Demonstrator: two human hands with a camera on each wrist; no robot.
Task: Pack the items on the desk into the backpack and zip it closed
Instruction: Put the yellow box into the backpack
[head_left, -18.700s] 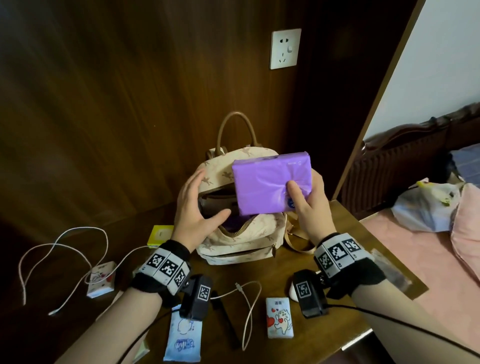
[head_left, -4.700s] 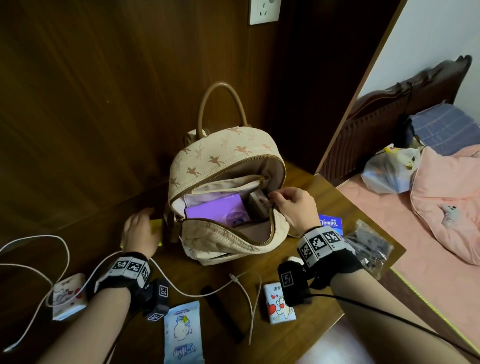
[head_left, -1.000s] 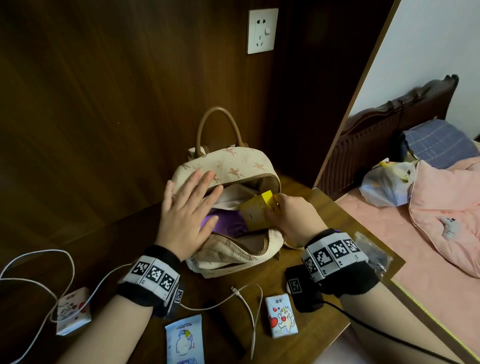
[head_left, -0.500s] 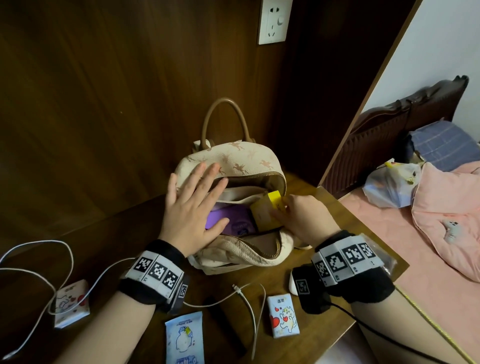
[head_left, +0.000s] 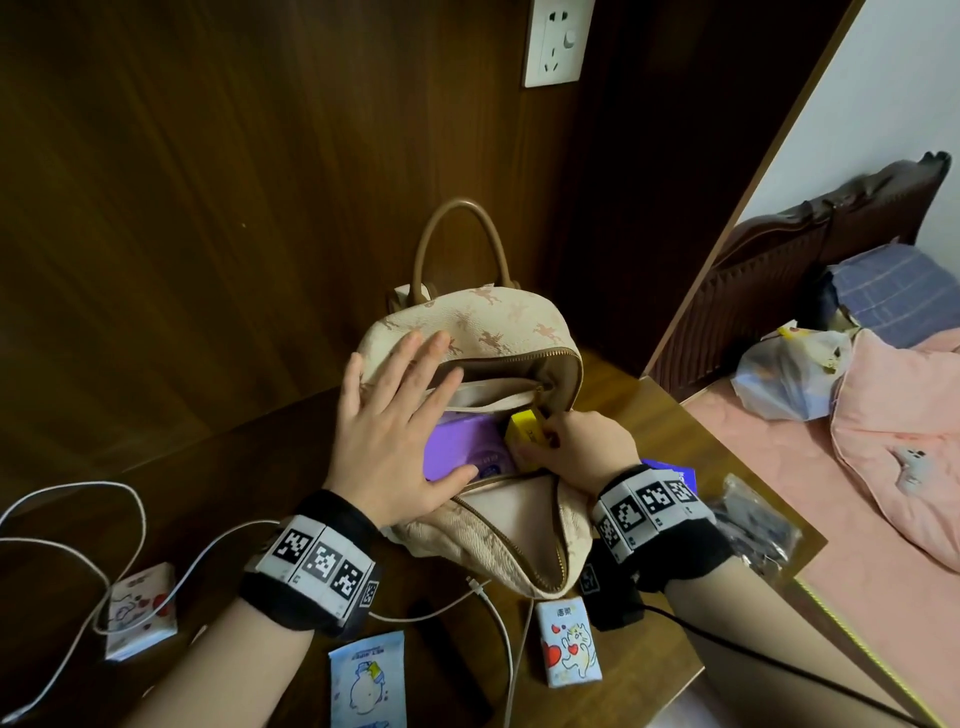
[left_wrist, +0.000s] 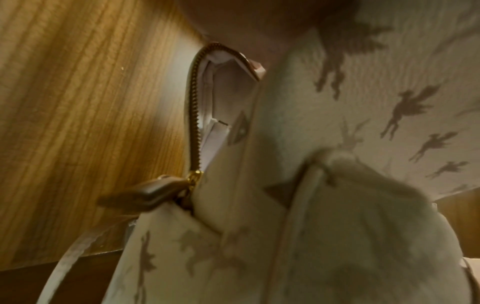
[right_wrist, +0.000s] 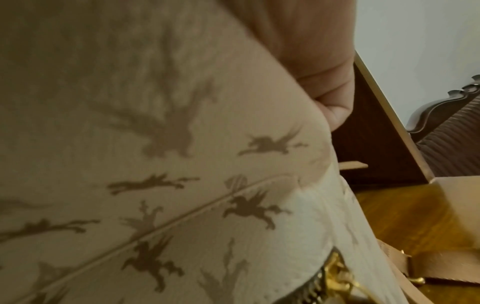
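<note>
"Two hands are at the backpack (head_left: 483, 332) right now. What are you doing with them?"

"Your left hand (head_left: 387, 441) lies flat with straight fingers on the left rim of the bag and holds the mouth wide. Your right hand (head_left: 576, 441) pinches the small yellow box (head_left: 524, 428) and pushes it down inside, just beside the purple pack (head_left: 460, 454) that already sits in there."

"So which step is this?"

"You are in the middle of packing. I think you are less than half done, because lots of things wait on the desk (head_left: 644, 415): the cat tissue pack (head_left: 569, 644) by your right wrist, the blue wipes pack (head_left: 369, 678), the white cable (head_left: 78, 519), another small tissue pack (head_left: 140, 610) on the left, a blue pack (head_left: 675, 467) and a clear plastic bag (head_left: 753, 525) on the right."

"What comes next?"

"Let go of the yellow box once it sits low. Then pick up the next thing; the cat tissue pack is nearest. Keep the bag mouth open with your left hand."

"And the zip?"

"The zipper pull (left_wrist: 155, 191) hangs low on the left side in the left wrist view. The right wrist view is mostly blurry cloth, so I cannot tell how your fingers lie there."
</note>
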